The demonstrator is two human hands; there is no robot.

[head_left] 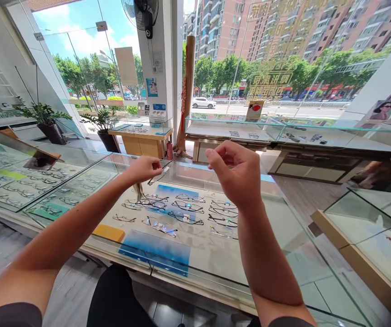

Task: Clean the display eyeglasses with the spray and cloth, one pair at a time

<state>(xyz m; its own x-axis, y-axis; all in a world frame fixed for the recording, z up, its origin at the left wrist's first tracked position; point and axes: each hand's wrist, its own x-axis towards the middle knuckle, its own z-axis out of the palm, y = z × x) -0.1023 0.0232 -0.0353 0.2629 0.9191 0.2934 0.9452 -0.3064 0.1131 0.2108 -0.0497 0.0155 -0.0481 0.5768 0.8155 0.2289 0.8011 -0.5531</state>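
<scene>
Strong daylight comes through the tall windows (267, 59) beyond the table (280, 227), where the clouds (79, 43) bleach nearly to white. Pale reflections streak the table's glass top, and soft shadows lie beneath the eyeglasses (187, 207) inside it, whose lenses catch blue and green glints. Wide-angle distortion tilts and stretches the outer edges; right of the table, the lower corner falls dark and blurry.
</scene>
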